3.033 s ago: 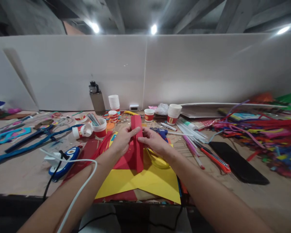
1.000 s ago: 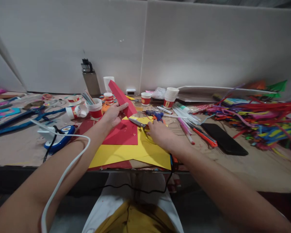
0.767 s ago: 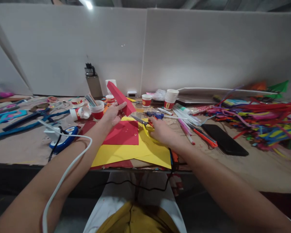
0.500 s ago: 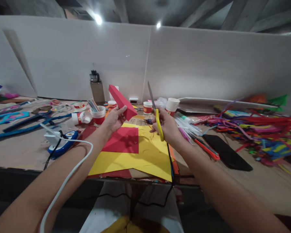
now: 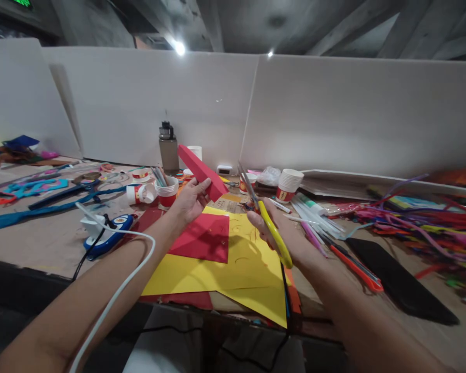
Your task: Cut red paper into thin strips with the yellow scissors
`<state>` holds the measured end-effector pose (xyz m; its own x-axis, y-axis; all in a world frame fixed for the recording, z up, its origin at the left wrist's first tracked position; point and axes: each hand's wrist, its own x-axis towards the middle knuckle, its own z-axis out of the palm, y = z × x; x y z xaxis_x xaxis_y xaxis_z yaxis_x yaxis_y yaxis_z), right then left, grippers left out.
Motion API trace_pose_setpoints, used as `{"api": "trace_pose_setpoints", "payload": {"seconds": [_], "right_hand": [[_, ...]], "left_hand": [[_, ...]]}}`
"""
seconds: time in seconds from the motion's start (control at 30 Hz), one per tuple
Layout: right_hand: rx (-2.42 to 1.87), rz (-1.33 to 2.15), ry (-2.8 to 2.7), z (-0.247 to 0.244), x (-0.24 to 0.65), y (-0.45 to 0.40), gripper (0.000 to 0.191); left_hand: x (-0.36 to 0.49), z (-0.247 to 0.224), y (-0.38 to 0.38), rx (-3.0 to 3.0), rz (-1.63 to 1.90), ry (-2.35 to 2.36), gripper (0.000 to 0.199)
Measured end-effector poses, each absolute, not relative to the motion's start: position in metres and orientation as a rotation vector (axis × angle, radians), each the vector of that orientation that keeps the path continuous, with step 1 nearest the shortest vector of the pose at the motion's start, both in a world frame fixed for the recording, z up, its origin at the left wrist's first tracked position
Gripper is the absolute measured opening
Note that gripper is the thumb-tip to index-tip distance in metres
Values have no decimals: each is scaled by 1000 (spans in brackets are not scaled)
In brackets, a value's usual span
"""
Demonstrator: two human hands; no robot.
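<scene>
Between the thumb and fingers of my left hand (image 5: 194,199) is a folded piece of red paper (image 5: 204,173), held tilted above the table. My right hand (image 5: 275,225) grips a pair of scissors with yellow handles (image 5: 274,233), the metal blades pointing up and away from me. The blades look nearly together and stand apart from the folded paper. Below my hands a flat red sheet (image 5: 205,238) lies on yellow paper (image 5: 194,274), which carries some drawn marks.
To the left, a blue power strip (image 5: 111,233) has a white cable running over my left arm. Paper cups (image 5: 166,191) and a bottle (image 5: 168,150) stand behind. At right lie a red utility knife (image 5: 357,267), a black phone-like slab (image 5: 399,280) and colourful pipe cleaners (image 5: 431,223).
The camera view has shifted, so the table sits lower in the picture. My right hand has lowered toward me with the scissors. My left hand still holds the red paper.
</scene>
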<state>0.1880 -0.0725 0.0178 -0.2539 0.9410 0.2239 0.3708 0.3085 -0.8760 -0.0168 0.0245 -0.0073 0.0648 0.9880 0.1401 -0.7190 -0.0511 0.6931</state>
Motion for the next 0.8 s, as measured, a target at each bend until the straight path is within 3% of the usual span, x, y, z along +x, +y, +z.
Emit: {"api": "trace_pose_setpoints", "payload": {"seconds": [0.17, 0.53, 0.8], "right_hand": [[-1300, 753, -1941, 15, 190, -70, 28], [-1242, 1059, -1900, 16, 184, -78, 28], [-1262, 1141, -1799, 11, 179, -75, 33]], "left_hand": [[-22, 2, 23, 731, 1533, 430, 24], [-20, 1, 20, 793, 1509, 478, 31], [-12, -7, 15, 864, 1458, 502, 22]]}}
